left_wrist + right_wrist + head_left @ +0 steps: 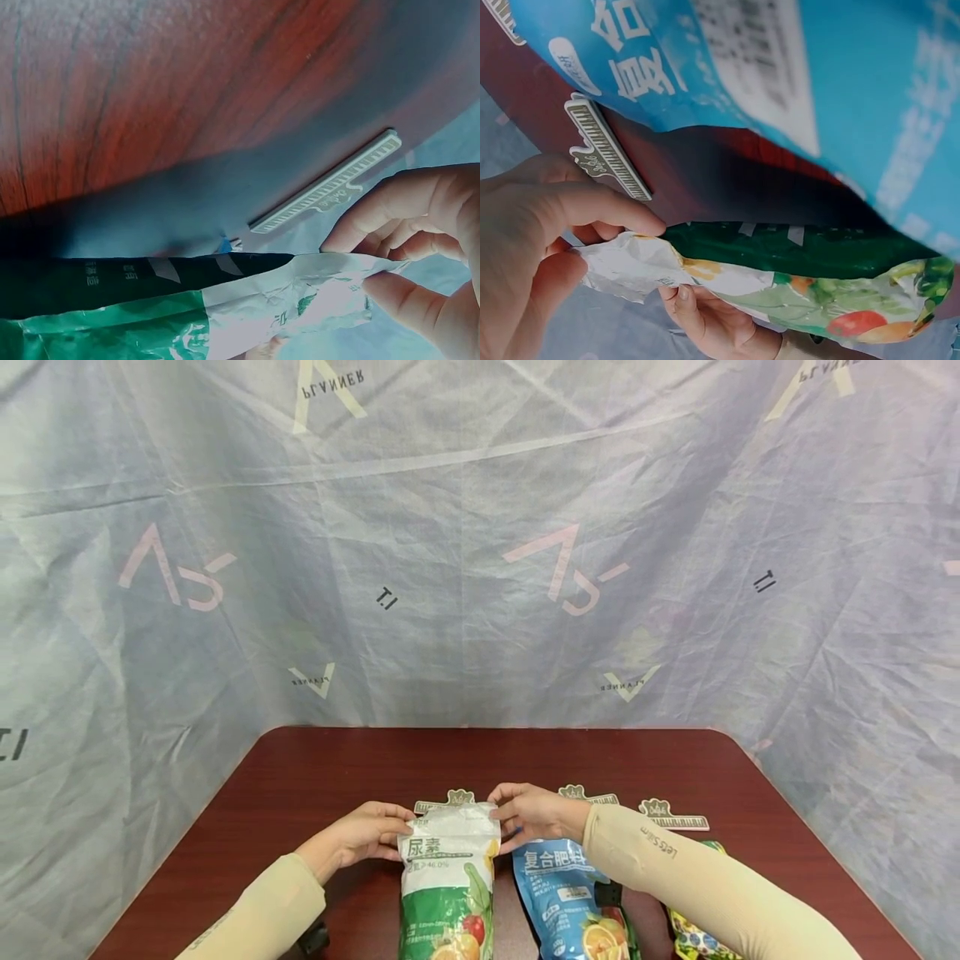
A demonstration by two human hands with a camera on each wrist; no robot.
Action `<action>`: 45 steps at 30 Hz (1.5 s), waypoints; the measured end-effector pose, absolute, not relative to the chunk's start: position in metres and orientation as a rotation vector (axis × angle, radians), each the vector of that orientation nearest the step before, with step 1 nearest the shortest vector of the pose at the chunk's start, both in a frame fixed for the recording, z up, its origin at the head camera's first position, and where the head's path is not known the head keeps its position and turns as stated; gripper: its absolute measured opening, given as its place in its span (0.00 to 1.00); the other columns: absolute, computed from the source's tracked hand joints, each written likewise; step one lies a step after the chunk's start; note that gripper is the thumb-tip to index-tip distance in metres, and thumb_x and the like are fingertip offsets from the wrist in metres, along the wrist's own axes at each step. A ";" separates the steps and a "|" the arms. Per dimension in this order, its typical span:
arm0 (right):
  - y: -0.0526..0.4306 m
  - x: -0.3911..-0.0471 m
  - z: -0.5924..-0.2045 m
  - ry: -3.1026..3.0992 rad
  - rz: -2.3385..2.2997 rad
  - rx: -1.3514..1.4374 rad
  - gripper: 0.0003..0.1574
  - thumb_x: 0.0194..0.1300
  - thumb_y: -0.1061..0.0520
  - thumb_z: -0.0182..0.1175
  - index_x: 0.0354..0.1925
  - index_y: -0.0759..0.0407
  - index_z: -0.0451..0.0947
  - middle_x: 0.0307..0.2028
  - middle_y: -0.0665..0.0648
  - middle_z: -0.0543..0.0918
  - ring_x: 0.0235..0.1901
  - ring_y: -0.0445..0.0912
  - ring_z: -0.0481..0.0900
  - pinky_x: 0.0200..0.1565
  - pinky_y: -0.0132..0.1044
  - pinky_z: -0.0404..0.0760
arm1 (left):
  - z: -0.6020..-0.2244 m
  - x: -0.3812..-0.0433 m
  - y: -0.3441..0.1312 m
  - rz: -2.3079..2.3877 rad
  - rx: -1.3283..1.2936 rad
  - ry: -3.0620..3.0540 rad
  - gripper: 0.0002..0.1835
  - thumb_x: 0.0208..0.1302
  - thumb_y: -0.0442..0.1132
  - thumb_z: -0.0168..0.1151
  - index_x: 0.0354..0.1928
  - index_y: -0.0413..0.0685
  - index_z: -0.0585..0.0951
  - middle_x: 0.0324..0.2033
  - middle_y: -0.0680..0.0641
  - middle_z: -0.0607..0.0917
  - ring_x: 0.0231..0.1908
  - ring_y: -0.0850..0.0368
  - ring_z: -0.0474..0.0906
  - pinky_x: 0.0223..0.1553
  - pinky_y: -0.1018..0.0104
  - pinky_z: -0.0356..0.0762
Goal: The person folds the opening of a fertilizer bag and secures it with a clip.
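Note:
A white-and-green fertilizer bag (pixel 447 893) with vegetable pictures lies at the near middle of the table. At its upper left corner my left hand (pixel 367 833) pinches the white top edge between thumb and fingers, as the left wrist view also shows. My right hand (pixel 542 814) pinches the opposite top corner; in the right wrist view the white film (pixel 626 266) is crumpled beside the thumb. Just beyond the bag's top lies a piano-patterned clip (pixel 457 798), partly hidden by it. To the right, below my right forearm, is a blue fertilizer bag (pixel 558 893).
Two more piano-patterned clips lie farther right, one clip (pixel 592 797) behind the blue bag and another clip (pixel 675 818) beyond my right sleeve. A yellow-green bag (pixel 697 937) is partly covered by that sleeve. A grey printed cloth (pixel 465 635) hangs behind the dark red table (pixel 360 760).

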State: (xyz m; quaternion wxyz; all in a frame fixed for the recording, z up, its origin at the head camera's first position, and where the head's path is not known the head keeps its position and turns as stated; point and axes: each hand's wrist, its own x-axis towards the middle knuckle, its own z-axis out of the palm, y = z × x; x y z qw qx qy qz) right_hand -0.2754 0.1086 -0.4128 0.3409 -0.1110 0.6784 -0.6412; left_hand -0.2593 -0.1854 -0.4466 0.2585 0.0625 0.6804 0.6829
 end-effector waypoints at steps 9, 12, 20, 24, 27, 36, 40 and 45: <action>0.108 -0.277 -0.410 1.738 -1.690 -0.307 0.05 0.65 0.65 0.50 0.40 0.61 0.68 0.33 0.62 0.76 0.31 0.53 0.78 0.40 0.56 0.77 | -0.437 -0.256 -0.187 1.866 0.211 1.827 0.15 0.59 0.31 0.57 0.48 0.32 0.72 0.34 0.44 0.82 0.32 0.55 0.80 0.36 0.55 0.78; 0.109 -0.278 -0.407 1.730 -1.699 -0.321 0.04 0.65 0.65 0.51 0.40 0.60 0.68 0.33 0.62 0.76 0.31 0.52 0.78 0.41 0.56 0.76 | -0.432 -0.256 -0.188 1.869 0.230 1.835 0.15 0.59 0.31 0.57 0.47 0.32 0.72 0.33 0.44 0.82 0.32 0.55 0.80 0.36 0.56 0.78; 0.109 -0.280 -0.398 1.705 -1.712 -0.352 0.04 0.66 0.65 0.50 0.40 0.59 0.68 0.32 0.59 0.74 0.31 0.51 0.77 0.41 0.56 0.76 | -0.423 -0.259 -0.189 1.876 0.260 1.835 0.12 0.59 0.30 0.57 0.46 0.34 0.73 0.32 0.45 0.82 0.31 0.56 0.80 0.35 0.58 0.78; 0.109 -0.282 -0.396 1.695 -1.727 -0.354 0.05 0.65 0.65 0.50 0.40 0.58 0.69 0.32 0.60 0.76 0.31 0.51 0.78 0.41 0.56 0.76 | -0.420 -0.262 -0.190 1.879 0.276 1.827 0.12 0.59 0.30 0.57 0.45 0.35 0.74 0.33 0.44 0.82 0.31 0.56 0.80 0.35 0.59 0.78; 0.109 -0.283 -0.395 1.695 -1.739 -0.361 0.05 0.65 0.65 0.51 0.40 0.58 0.69 0.32 0.60 0.76 0.31 0.51 0.79 0.40 0.56 0.77 | -0.417 -0.263 -0.191 1.879 0.285 1.830 0.12 0.59 0.31 0.58 0.45 0.35 0.74 0.33 0.45 0.82 0.31 0.56 0.80 0.35 0.59 0.78; 0.109 -0.286 -0.390 1.710 -1.753 -0.392 0.05 0.65 0.65 0.50 0.39 0.57 0.69 0.31 0.59 0.77 0.30 0.50 0.79 0.40 0.58 0.76 | -0.411 -0.266 -0.191 1.888 0.297 1.858 0.11 0.59 0.30 0.57 0.45 0.36 0.74 0.33 0.44 0.82 0.31 0.55 0.80 0.35 0.58 0.78; 0.109 -0.288 -0.387 1.706 -1.762 -0.406 0.05 0.66 0.65 0.50 0.38 0.57 0.69 0.31 0.59 0.76 0.30 0.50 0.79 0.42 0.60 0.73 | -0.408 -0.267 -0.190 1.896 0.304 1.870 0.11 0.59 0.30 0.57 0.45 0.35 0.74 0.34 0.43 0.82 0.31 0.54 0.80 0.36 0.57 0.78; 0.110 -0.289 -0.383 1.697 -1.766 -0.422 0.05 0.66 0.65 0.49 0.39 0.58 0.69 0.33 0.59 0.77 0.31 0.50 0.80 0.43 0.61 0.73 | -0.404 -0.268 -0.190 1.894 0.314 1.886 0.12 0.59 0.31 0.58 0.45 0.34 0.74 0.34 0.43 0.82 0.31 0.54 0.80 0.36 0.57 0.78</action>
